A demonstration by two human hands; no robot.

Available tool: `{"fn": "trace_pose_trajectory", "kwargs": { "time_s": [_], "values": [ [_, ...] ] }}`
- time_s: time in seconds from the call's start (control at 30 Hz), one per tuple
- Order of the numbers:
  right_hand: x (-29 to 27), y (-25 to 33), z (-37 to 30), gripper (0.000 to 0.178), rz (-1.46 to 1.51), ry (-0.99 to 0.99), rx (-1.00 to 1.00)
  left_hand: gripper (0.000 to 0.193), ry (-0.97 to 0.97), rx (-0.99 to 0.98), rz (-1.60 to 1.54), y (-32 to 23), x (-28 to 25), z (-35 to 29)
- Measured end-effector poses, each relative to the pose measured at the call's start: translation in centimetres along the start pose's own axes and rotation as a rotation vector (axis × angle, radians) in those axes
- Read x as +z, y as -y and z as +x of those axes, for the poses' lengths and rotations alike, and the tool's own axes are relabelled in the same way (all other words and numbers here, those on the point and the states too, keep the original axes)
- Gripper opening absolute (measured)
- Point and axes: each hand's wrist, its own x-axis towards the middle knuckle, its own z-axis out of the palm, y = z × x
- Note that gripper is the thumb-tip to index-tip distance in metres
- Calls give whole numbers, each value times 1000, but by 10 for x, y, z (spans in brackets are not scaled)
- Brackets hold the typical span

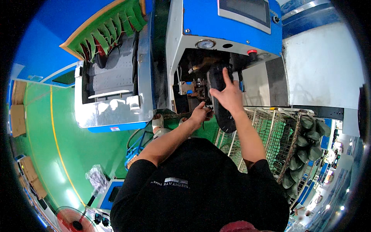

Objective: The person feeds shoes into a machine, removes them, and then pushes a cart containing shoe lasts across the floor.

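While the right hand (230,97) spreads thumb and forefinger on the black shoe (223,116) | its far end sits within the blue machine (206,25) | left hand (198,114) curled, pinch unclear | seemingly midway, release undone

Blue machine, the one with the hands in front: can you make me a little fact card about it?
Machine: blue machine with a dark screen, a round gauge and a red button
Right hand: on a black shoe, index finger stretched along it
Left hand: low by the machine's opening, fingers bent; too small to tell what it pinches
Left side: another machine with green hanging strips
Right side: wire rack, dark shoe-shaped forms
Floor: green, with a yellow line
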Motion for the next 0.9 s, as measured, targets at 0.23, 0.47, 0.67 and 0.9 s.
{"fn": "trace_pose_trajectory", "kwargs": {
  "time_s": [0.23,0.47,0.67,0.9],
  "values": [
    [6,11,-11,99,-82,135,149,43,-75,-67,9,-33,-7,-29],
    [0,22,-9,97,-54,178,197,5,53,99,258,-13,-76,-34],
    [9,24,12,89,-42,63,139,30,-51,-39,147,-42,-86,-98],
    [25,10,-3,85,-55,-36,69,28,-108,23,332,-41,-109,-100]
  ]
}}
